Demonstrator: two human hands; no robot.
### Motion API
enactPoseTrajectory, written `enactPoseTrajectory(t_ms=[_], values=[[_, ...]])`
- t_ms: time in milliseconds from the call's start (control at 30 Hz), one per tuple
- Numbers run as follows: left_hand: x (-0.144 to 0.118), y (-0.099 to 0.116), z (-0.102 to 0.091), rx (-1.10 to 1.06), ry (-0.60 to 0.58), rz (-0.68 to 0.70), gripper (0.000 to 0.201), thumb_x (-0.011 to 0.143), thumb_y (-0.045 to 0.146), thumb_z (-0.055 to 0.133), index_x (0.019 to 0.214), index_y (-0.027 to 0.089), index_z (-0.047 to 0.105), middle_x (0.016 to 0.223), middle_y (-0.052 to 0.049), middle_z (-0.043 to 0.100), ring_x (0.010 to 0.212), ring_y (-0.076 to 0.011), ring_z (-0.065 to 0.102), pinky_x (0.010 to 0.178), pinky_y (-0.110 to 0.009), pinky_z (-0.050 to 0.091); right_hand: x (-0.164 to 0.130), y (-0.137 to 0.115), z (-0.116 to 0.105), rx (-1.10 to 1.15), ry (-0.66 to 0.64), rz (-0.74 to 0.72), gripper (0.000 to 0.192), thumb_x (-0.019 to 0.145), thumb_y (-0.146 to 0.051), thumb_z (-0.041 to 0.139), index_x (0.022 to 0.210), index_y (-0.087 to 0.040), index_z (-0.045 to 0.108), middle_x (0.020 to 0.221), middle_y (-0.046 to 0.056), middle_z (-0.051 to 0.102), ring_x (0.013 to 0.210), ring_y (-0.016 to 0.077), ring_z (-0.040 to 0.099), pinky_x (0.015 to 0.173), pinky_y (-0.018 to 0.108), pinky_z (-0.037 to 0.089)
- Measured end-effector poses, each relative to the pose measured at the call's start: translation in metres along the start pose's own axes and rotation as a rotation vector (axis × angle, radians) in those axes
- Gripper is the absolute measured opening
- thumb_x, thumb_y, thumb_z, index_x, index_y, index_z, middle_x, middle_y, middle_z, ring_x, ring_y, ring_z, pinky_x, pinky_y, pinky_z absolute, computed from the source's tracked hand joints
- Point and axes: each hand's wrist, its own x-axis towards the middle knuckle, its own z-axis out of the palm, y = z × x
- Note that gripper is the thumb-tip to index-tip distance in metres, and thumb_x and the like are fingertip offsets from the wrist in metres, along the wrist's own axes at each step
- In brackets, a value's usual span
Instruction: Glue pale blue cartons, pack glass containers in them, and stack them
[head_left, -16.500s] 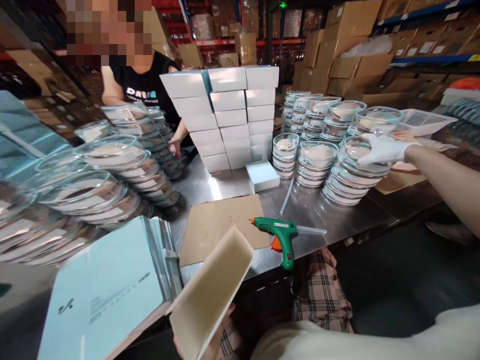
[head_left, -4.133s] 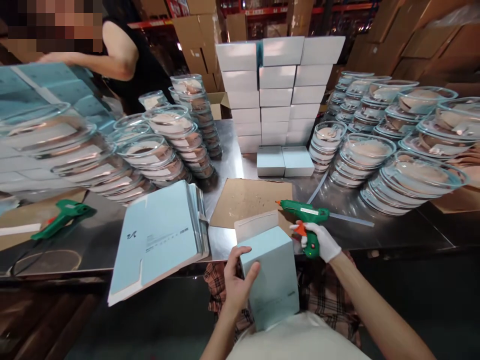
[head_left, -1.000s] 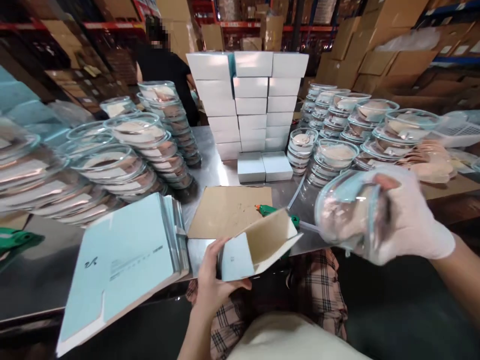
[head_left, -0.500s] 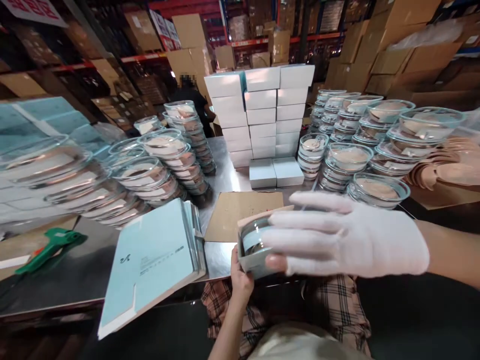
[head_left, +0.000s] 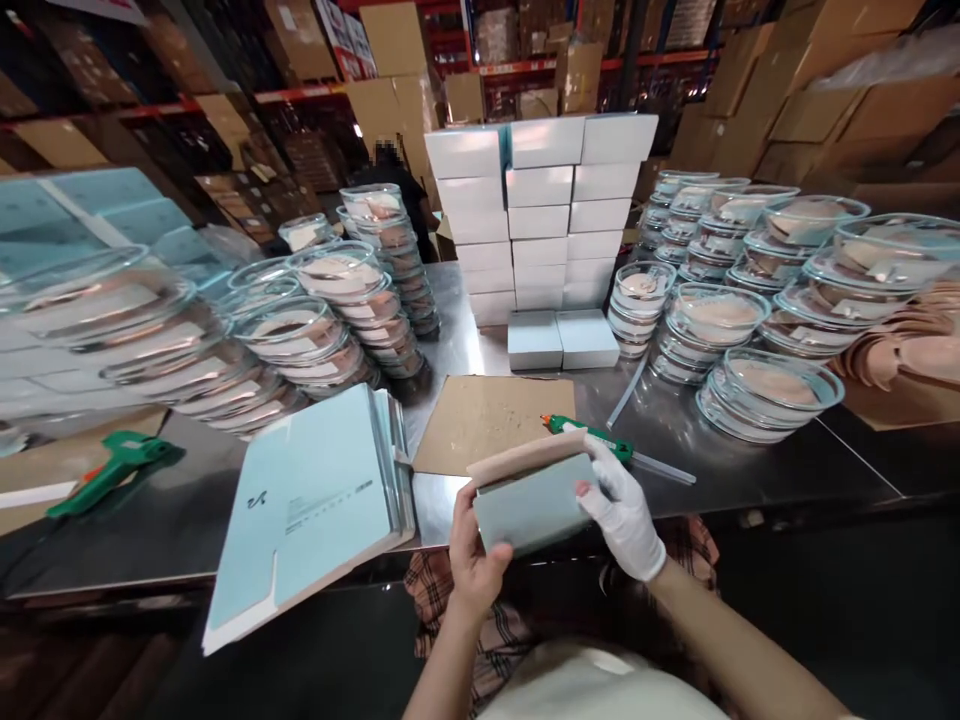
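My bare left hand (head_left: pixel 474 560) grips the left end of a small pale blue cardboard box (head_left: pixel 534 508), thumb on its near side. The right end is held by my right hand (head_left: pixel 624 520), in a white glove with the thumb tip bare. A brown flap (head_left: pixel 525 457) stands up along the box's far edge; the inside is hidden from me. Just beyond the box, a green glue gun (head_left: pixel 592 433) with a clear stick at its back end lies partly on a brown cardboard sheet (head_left: pixel 480 415).
Flat pale blue box blanks (head_left: pixel 300 510) overhang the table edge at left, near another green glue gun (head_left: pixel 116 468). Finished-looking white boxes (head_left: pixel 540 215) are stacked at the back. Piles of round clear containers (head_left: pixel 330 300) flank both sides. Someone in dark clothing (head_left: pixel 405 190) is behind.
My right hand has come down and in from over the box to hold its right end. The round container seen inside is now out of sight, and the glue gun has come into view.
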Motion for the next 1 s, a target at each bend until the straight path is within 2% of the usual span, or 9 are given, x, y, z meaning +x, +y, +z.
enactPoseTrajectory(t_ms=[100, 200, 333, 467, 567, 667, 833, 933, 1000], values=[[0.001, 0.005, 0.002, -0.061, 0.093, 0.036, 0.062, 0.081, 0.072, 0.075, 0.125, 0.031, 0.059, 0.122, -0.009, 0.066, 0.106, -0.0253, 0.069, 0.088, -0.04, 0.058, 0.004, -0.007, 0.011, 0.135, 0.156, 0.107, 0.045, 0.092, -0.035, 0.067, 0.133, -0.032, 0.049, 0.168, 0.009, 0.04, 0.139, 0.0241, 0.057, 0.111, 0.042, 0.052], [0.002, 0.003, -0.009, 0.049, 0.004, 0.12, 0.07, 0.067, 0.087, 0.073, 0.098, 0.024, 0.072, 0.111, -0.01, 0.067, 0.104, -0.029, 0.069, 0.088, -0.042, 0.057, 0.002, -0.002, -0.003, 0.1, 0.18, 0.156, 0.048, 0.094, -0.043, 0.062, 0.138, -0.032, 0.044, 0.158, 0.01, 0.053, 0.123, 0.0225, 0.066, 0.099, 0.037, 0.058], [0.0, -0.008, -0.021, 0.118, -0.061, 0.131, 0.085, 0.052, 0.095, 0.073, 0.091, 0.02, 0.074, 0.102, -0.012, 0.066, 0.102, -0.0328, 0.068, 0.088, -0.045, 0.056, -0.002, 0.01, -0.04, -0.605, 0.18, 0.461, 0.04, 0.099, -0.058, 0.047, 0.098, -0.023, 0.064, 0.106, 0.014, 0.075, 0.107, 0.0314, 0.072, 0.097, 0.045, 0.053], [-0.004, -0.011, -0.012, 0.158, -0.041, 0.177, 0.06, 0.072, 0.072, 0.082, 0.104, 0.023, 0.07, 0.1, -0.006, 0.066, 0.096, -0.0256, 0.068, 0.097, -0.042, 0.054, 0.005, 0.023, -0.048, -0.929, -0.096, 0.863, 0.036, 0.085, -0.053, 0.07, 0.089, -0.017, 0.068, 0.102, 0.021, 0.076, 0.106, 0.0401, 0.073, 0.095, 0.049, 0.05], [-0.007, 0.0, -0.006, 0.22, 0.07, 0.19, 0.045, 0.078, 0.06, 0.083, 0.101, 0.024, 0.07, 0.091, -0.002, 0.066, 0.096, -0.0243, 0.067, 0.106, -0.043, 0.049, 0.012, 0.037, -0.045, -0.833, -0.025, 0.893, 0.032, 0.073, -0.039, 0.077, 0.093, -0.015, 0.069, 0.102, 0.023, 0.076, 0.108, 0.0405, 0.073, 0.091, 0.044, 0.051], [-0.01, 0.019, -0.011, 0.205, 0.134, 0.018, 0.042, 0.076, 0.055, 0.085, 0.1, 0.024, 0.072, 0.097, -0.004, 0.07, 0.104, -0.0265, 0.066, 0.103, -0.04, 0.049, 0.012, 0.045, -0.052, -0.634, 0.056, 0.886, 0.024, 0.069, -0.037, 0.071, 0.082, -0.018, 0.066, 0.082, 0.014, 0.076, 0.086, 0.0313, 0.075, 0.074, 0.034, 0.053], [-0.011, 0.041, -0.015, 0.145, 0.005, -0.378, 0.039, 0.078, 0.047, 0.086, 0.107, 0.024, 0.073, 0.11, -0.006, 0.072, 0.105, -0.0259, 0.067, 0.09, -0.033, 0.052, 0.0, 0.03, -0.059, -0.282, 0.205, 0.735, 0.033, 0.075, -0.051, 0.058, 0.087, -0.02, 0.059, 0.066, 0.004, 0.068, 0.057, 0.0181, 0.061, 0.055, 0.028, 0.048], [-0.009, 0.044, -0.003, 0.164, -0.057, -0.435, 0.039, 0.077, 0.048, 0.086, 0.105, 0.023, 0.074, 0.109, -0.006, 0.073, 0.106, -0.0272, 0.068, 0.094, -0.036, 0.053, -0.012, 0.008, -0.053, 0.041, 0.282, 0.563, 0.043, 0.068, -0.055, 0.075, 0.089, -0.019, 0.062, 0.075, 0.005, 0.072, 0.063, 0.0179, 0.063, 0.059, 0.029, 0.052], [-0.008, 0.044, 0.007, 0.163, -0.067, -0.425, 0.038, 0.078, 0.048, 0.084, 0.104, 0.023, 0.073, 0.109, -0.006, 0.073, 0.107, -0.0277, 0.068, 0.095, -0.038, 0.053, -0.022, -0.006, -0.048, 0.214, 0.172, 0.51, 0.039, 0.071, -0.053, 0.079, 0.084, -0.019, 0.066, 0.076, 0.006, 0.073, 0.06, 0.0165, 0.061, 0.057, 0.028, 0.051]])
